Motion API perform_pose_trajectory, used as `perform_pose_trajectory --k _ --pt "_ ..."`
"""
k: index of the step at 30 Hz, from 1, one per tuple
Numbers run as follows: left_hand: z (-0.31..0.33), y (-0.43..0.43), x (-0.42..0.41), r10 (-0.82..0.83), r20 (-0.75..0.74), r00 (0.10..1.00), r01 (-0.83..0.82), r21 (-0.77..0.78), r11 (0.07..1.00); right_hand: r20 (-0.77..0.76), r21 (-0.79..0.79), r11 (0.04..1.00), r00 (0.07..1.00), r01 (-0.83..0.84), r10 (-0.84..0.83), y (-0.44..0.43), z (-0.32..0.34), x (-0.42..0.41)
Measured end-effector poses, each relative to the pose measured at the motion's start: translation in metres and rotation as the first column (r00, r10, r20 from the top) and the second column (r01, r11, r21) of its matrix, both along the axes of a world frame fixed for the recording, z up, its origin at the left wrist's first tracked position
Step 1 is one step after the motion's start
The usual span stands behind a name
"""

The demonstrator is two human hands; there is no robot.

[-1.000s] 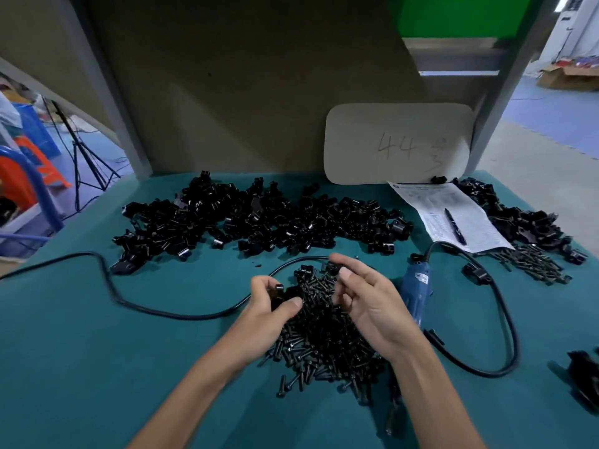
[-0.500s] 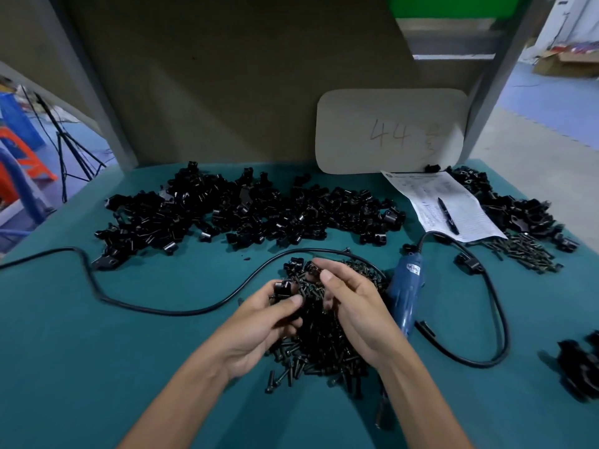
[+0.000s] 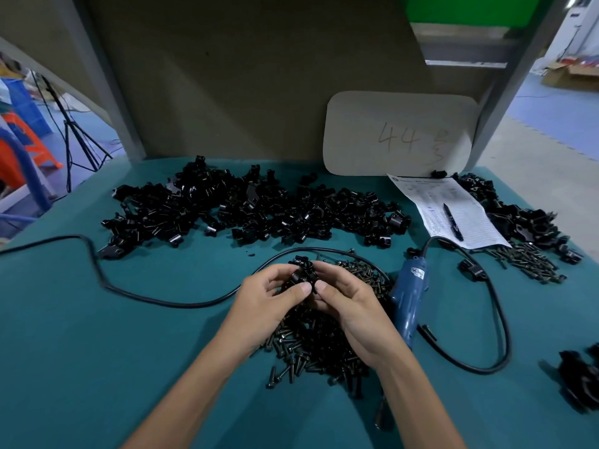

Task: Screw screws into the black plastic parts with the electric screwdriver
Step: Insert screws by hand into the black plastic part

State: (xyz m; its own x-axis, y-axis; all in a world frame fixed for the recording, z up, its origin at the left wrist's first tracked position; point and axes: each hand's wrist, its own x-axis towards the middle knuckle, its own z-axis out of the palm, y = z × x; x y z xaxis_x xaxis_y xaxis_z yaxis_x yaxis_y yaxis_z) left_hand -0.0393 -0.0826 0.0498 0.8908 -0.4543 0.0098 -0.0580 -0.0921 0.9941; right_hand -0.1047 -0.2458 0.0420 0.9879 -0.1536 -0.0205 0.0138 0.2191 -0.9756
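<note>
Both hands meet above a heap of black screws (image 3: pixel 321 345) at the table's middle. My left hand (image 3: pixel 269 303) and my right hand (image 3: pixel 348 303) together pinch one small black plastic part (image 3: pixel 303 275) between thumbs and fingertips. The blue electric screwdriver (image 3: pixel 409 294) lies on the teal table just right of my right hand, untouched, its black cable (image 3: pixel 496 319) looping to the right. A long pile of black plastic parts (image 3: pixel 259 209) stretches across the table behind the hands.
A second cable (image 3: pixel 97 270) runs left across the teal table (image 3: pixel 81 351). A paper sheet with a pen (image 3: pixel 452 215) lies at the back right, beside more black parts (image 3: pixel 518 215) and screws (image 3: pixel 531 260). A beige board (image 3: pixel 398 134) leans on the back wall. Dark parts (image 3: pixel 580 384) sit at the right edge.
My right hand has closed in on my left, so both now pinch the black part together. The part has risen slightly above the screw heap.
</note>
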Motion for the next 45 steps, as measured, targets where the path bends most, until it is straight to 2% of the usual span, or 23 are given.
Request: perform_pose_trajectory --k 3,6,9,16,21,27,35,45 --pt "-0.001 0.001 -0.004 -0.007 0.075 0.997 0.004 0.039 0.999 0.010 0.023 1.000 1.000 0.014 -0.015 0.001 -0.004 0.001" --pt "-0.004 0.002 -0.005 -0.027 0.229 0.973 -0.036 0.269 0.963 0.016 0.043 0.999 1.000 0.022 -0.023 0.004 -0.004 0.001" --pt "0.000 0.004 -0.009 -0.063 0.337 0.939 -0.068 0.363 0.929 0.026 0.094 0.995 0.999 0.024 -0.027 0.005 -0.001 0.000" --pt "0.006 0.002 -0.012 -0.037 0.352 0.935 -0.082 0.316 0.945 0.041 0.169 0.985 0.998 0.039 -0.046 0.006 0.002 -0.001" --pt "0.010 0.003 -0.007 -0.044 0.293 0.955 -0.028 0.236 0.971 0.085 0.190 0.982 0.996 0.010 -0.027 0.005 0.003 -0.004" --pt "0.009 0.003 -0.010 -0.098 0.335 0.937 -0.036 0.372 0.927 0.070 0.189 0.982 0.997 0.014 -0.028 0.006 0.005 -0.005" --pt "0.010 0.002 -0.010 -0.188 0.369 0.910 0.028 0.397 0.917 0.054 0.180 0.984 0.999 -0.002 -0.008 0.004 0.007 -0.007" --pt "0.010 0.001 -0.010 -0.176 0.385 0.906 -0.007 0.430 0.903 0.053 0.190 0.982 0.999 0.002 -0.012 0.004 0.006 -0.005"
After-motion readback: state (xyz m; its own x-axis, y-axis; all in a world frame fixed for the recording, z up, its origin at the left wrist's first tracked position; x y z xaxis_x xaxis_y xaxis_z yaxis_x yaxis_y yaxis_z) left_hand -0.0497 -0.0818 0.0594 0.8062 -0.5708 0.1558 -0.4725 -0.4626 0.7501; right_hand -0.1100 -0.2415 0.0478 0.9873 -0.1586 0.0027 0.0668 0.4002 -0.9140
